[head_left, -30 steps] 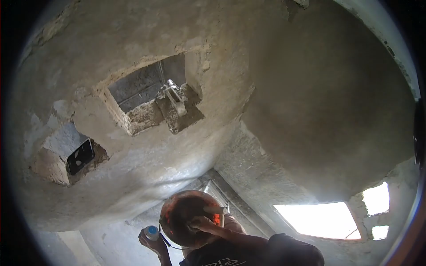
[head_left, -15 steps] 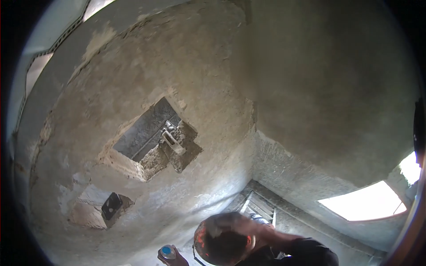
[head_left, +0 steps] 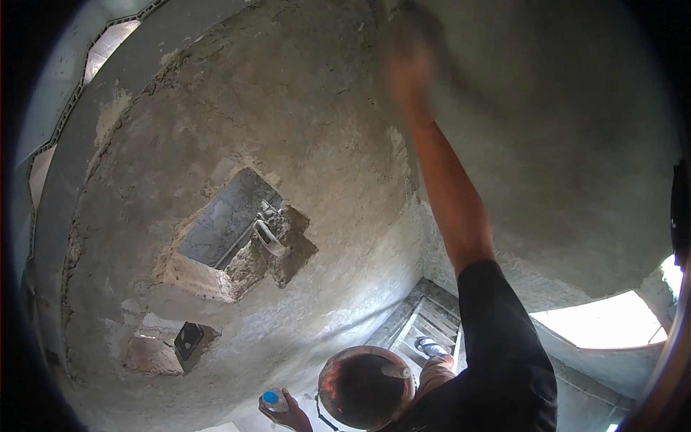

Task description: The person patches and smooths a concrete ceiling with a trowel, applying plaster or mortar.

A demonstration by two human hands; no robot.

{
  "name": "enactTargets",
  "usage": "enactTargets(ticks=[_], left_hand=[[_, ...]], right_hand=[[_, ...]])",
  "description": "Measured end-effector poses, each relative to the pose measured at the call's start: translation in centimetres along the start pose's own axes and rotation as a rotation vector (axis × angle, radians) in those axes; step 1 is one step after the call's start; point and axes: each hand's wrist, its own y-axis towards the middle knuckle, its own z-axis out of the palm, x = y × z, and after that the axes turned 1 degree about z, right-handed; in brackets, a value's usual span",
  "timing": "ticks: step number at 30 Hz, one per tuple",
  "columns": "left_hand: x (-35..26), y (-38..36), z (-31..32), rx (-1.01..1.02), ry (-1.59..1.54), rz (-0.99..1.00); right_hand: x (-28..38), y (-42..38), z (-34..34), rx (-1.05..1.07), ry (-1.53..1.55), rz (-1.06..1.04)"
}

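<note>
My left hand [head_left: 296, 415] is closed round a clear bottle with a blue cap [head_left: 271, 397], low in the head view. Beside it is a round bucket [head_left: 331, 385] with orange-red marks on its inner wall and a dark inside. A small pale object [head_left: 394, 371] shows at the bucket's right side; I cannot make out its kind. My right arm reaches up, and my right hand [head_left: 412, 61] is at the grey plastered wall [head_left: 561, 165] near the corner. Motion smears its fingers, so whatever it may hold is hidden.
The left wall has a large rectangular recess [head_left: 223, 223] with a pale fitting [head_left: 271, 237] in it, and a smaller recess with a dark box [head_left: 188, 341]. Below are a ladder-like frame [head_left: 414, 324] and a foot in a sandal [head_left: 430, 346]. A bright opening [head_left: 604, 320] is at right.
My right hand has gone from over the bucket up to the wall near the corner. The bottle stays in my left hand. The view has shifted slightly.
</note>
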Motion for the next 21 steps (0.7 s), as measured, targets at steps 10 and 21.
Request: enactTargets(ticks=[10,21], left_hand=[[-2.4,-0.5,0.7,0.141,-0.057,-0.074],[-1.4,-0.2,1.0,0.140,-0.075,-0.091]], right_hand=[[-3.1,-0.4,3.7,0.081,-0.082,-0.106],[-7.8,-1.9,3.5,0.239,-0.239,-0.152]])
